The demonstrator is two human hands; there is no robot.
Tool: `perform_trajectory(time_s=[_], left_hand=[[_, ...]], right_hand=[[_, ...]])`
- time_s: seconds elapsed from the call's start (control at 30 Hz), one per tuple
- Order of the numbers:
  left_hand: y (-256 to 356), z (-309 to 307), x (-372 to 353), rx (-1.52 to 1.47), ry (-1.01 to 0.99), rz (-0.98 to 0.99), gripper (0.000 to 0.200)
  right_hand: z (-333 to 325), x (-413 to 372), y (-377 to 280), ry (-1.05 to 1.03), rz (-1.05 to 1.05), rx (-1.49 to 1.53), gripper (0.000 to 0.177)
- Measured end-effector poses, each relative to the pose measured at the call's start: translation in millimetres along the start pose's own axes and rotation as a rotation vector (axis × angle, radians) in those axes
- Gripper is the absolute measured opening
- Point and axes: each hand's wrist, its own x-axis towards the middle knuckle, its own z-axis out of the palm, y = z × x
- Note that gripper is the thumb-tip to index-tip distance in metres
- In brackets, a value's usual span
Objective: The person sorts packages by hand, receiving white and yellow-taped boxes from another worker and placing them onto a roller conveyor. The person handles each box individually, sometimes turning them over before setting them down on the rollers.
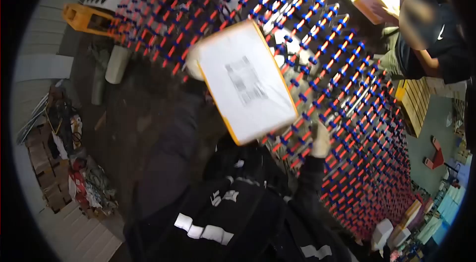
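A white parcel (248,83) with yellow-orange edges and a blurred printed label on its face is tilted above the conveyor. My left hand (194,63) grips its left edge near the upper corner, the fingers partly hidden by the parcel. Apart from the parcel, my right hand (321,142) is over the conveyor to the lower right, empty, with fingers that look extended though slightly blurred. Beneath both runs a roller conveyor (342,128) with red rods and blue wheels.
At the upper right, another person (436,29) holds a yellow-and-white box (369,4). A wooden pallet (414,105) stands beyond the conveyor. Left are an orange pallet jack (87,20), a pale roll (117,65) and stacked cardboard (49,172). White boxes (382,233) sit lower right.
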Motion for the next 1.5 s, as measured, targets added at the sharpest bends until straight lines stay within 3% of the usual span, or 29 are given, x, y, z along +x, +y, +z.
perform_trajectory(time_s=[0.07,0.13,0.2,0.27,0.3,0.37,0.43,0.47,0.5,0.53,0.57,0.6,0.63,0.67,0.7,0.77,0.93,1.3,1.5], left_hand=[[-19.1,96.8,-9.9,0.39,0.044,-0.043,0.042],[-48.7,194.0,-24.0,0.87,-0.113,-0.114,0.042],[-78.7,281.1,-56.4,1.03,-0.347,-0.279,0.042],[-148.7,338.4,-124.2,0.357,-0.246,-0.323,0.042],[-161.9,340.3,-137.3,0.889,-0.579,-0.158,0.038],[-143.3,362.1,-141.0,0.884,-0.899,-0.257,0.033],[-164.8,351.7,-148.5,0.831,-0.839,0.051,0.033],[-115.9,362.1,-119.1,0.915,-0.977,-0.41,0.038],[-123.9,350.8,-117.3,0.914,-0.865,-0.311,0.039],[-118.9,342.8,-106.6,0.963,-0.834,-0.314,0.039],[-128.6,326.3,-101.9,1.052,-0.76,-0.176,0.037],[-90.0,336.2,-75.4,1.171,-0.805,-0.325,0.037],[-107.9,312.1,-73.9,1.139,-0.654,-0.133,0.037],[-91.0,309.3,-58.9,1.168,-0.638,-0.203,0.037],[-88.6,297.0,-48.9,1.238,-0.611,-0.12,0.037],[-77.6,280.0,-35.6,1.256,-0.44,-0.138,0.038],[-72.5,242.7,-28.2,1.291,-0.261,-0.075,0.038],[-119.9,231.7,-75.3,1.277,-0.509,-0.195,0.035],[-128.2,225.8,-70.2,1.268,-0.476,-0.206,0.039]], right_hand=[[-41.8,7.4,-15.9,0.184,0.058,-0.063,0.032],[-79.3,12.9,-27.8,0.372,0.014,-0.108,0.034],[-100.3,18.1,-15.1,0.519,-0.051,0.016,0.033],[-114.2,21.9,-29.5,0.543,0.015,0.238,0.032],[-121.3,18.1,-42.0,0.504,0.071,0.336,0.033],[-120.4,-3.3,-36.0,0.494,0.061,0.135,0.034],[-110.7,-22.9,-19.5,0.498,0.108,0.003,0.032],[-101.9,-32.1,-18.1,0.488,0.203,0.044,0.031],[-93.0,-41.3,-13.7,0.476,0.303,0.089,0.031],[-80.1,-53.4,13.3,0.437,0.303,-0.03,0.03],[-60.5,-73.1,49.8,0.395,0.314,-0.153,0.03],[-32.8,-91.6,82.6,0.386,0.429,-0.112,0.032],[-17.9,-99.5,100.2,0.383,0.539,-0.07,0.033],[-13.7,-101.4,89.8,0.337,0.594,-0.156,0.035],[-7.1,-102.9,73.4,0.283,0.653,-0.238,0.036],[0.4,-97.3,65.4,0.158,0.676,-0.191,0.038],[17.2,-69.6,42.9,0.117,0.517,-0.032,0.043],[9.7,-64.2,39.8,-0.09,0.79,-0.065,0.048],[18.4,-92.7,48.7,-0.173,0.856,-0.105,0.05]])
